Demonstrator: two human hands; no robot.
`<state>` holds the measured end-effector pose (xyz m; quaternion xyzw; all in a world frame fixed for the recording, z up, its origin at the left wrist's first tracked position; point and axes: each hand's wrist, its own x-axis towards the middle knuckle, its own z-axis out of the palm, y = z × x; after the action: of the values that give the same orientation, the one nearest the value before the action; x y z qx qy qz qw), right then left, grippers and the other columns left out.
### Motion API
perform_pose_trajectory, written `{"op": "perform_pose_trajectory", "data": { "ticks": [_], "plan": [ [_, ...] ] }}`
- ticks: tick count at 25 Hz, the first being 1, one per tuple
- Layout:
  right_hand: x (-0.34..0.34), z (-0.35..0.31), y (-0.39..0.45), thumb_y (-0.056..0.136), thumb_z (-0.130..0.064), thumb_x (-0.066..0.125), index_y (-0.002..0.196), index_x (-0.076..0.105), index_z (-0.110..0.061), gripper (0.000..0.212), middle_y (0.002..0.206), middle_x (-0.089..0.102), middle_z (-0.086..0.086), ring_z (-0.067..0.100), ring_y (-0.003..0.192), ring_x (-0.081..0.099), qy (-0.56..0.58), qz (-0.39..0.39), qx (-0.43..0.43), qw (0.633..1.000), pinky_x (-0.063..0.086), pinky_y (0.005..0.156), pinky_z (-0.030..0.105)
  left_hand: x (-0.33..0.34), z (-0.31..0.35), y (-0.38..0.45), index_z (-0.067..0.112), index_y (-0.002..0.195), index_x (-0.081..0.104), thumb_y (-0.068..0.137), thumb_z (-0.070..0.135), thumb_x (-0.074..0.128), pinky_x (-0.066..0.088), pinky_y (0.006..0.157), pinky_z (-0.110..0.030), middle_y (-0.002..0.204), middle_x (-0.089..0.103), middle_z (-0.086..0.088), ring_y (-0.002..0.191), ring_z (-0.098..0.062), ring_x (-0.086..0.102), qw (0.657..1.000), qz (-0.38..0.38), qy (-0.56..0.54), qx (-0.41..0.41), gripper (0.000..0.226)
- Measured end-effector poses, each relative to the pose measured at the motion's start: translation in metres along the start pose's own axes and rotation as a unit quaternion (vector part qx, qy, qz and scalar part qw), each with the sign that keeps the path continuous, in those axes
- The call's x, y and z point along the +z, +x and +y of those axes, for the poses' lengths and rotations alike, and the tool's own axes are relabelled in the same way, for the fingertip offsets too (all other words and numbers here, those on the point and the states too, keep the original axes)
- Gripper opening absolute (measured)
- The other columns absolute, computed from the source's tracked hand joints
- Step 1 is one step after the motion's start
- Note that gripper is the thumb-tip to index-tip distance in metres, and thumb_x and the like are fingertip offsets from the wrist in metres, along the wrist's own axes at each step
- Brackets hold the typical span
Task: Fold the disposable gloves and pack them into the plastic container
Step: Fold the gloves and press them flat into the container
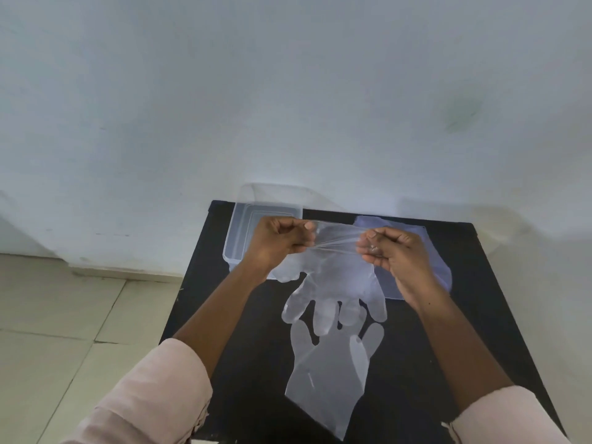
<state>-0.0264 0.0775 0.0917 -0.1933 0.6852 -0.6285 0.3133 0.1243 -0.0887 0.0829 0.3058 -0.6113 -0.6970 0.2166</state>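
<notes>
A clear disposable glove (336,283) hangs in the air above the black table (480,315), cuff up and fingers pointing down. My left hand (278,241) and my right hand (390,248) each pinch one end of its cuff and hold it stretched between them. A second clear glove (330,373) lies flat on the table below it, fingers pointing away from me. The clear plastic container (238,225) stands open at the table's far left corner, partly hidden behind my left hand.
A stack of more clear gloves (439,270) lies at the far right of the table, behind my right hand. A pale wall rises right behind the table. Tiled floor lies to the left, past the table's edge.
</notes>
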Motion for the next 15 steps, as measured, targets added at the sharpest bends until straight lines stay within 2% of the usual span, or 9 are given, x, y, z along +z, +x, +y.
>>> {"op": "perform_pose_trajectory", "data": {
  "ticks": [5, 10, 13, 15],
  "plan": [
    [0.029, 0.002, 0.046, 0.093, -0.011, 0.058, 0.086, 0.071, -0.012, 0.015, 0.085, 0.075, 0.008, 0.022, 0.081, 0.073, -0.019, -0.028, 0.014, 0.999, 0.059, 0.073, 0.025, -0.030, -0.002, 0.038, 0.012, 0.087, 0.075, 0.091, 0.024, 0.066, 0.057, 0.066, -0.023, 0.082, 0.076, -0.007, 0.079, -0.019, 0.075, 0.999, 0.011, 0.004, -0.040, 0.015],
    [0.076, -0.009, 0.109, 0.095, -0.010, 0.053, 0.084, 0.066, -0.004, 0.018, 0.085, 0.073, 0.010, 0.020, 0.079, 0.072, -0.042, -0.036, 0.010, 0.998, 0.058, 0.068, 0.023, -0.070, 0.013, 0.102, 0.004, 0.088, 0.072, 0.094, 0.009, 0.060, 0.059, 0.068, -0.026, 0.081, 0.074, -0.011, 0.074, -0.019, 0.073, 0.998, 0.026, 0.003, -0.063, 0.014],
    [0.106, -0.018, 0.156, 0.094, -0.009, 0.050, 0.085, 0.065, -0.004, 0.018, 0.086, 0.074, 0.013, 0.023, 0.079, 0.072, -0.059, -0.019, 0.014, 0.998, 0.057, 0.070, 0.028, -0.092, 0.025, 0.150, 0.001, 0.089, 0.071, 0.092, 0.005, 0.060, 0.058, 0.060, -0.023, 0.084, 0.073, -0.015, 0.071, -0.021, 0.072, 0.996, 0.048, 0.011, -0.072, 0.012],
    [0.125, -0.026, 0.185, 0.092, -0.008, 0.049, 0.082, 0.064, -0.006, 0.019, 0.086, 0.074, 0.015, 0.024, 0.078, 0.072, -0.064, 0.000, 0.020, 0.998, 0.057, 0.073, 0.033, -0.103, 0.032, 0.177, 0.001, 0.088, 0.071, 0.091, 0.004, 0.061, 0.058, 0.063, -0.026, 0.084, 0.072, -0.015, 0.067, -0.019, 0.072, 0.995, 0.067, 0.004, -0.072, 0.011]
  ]
}}
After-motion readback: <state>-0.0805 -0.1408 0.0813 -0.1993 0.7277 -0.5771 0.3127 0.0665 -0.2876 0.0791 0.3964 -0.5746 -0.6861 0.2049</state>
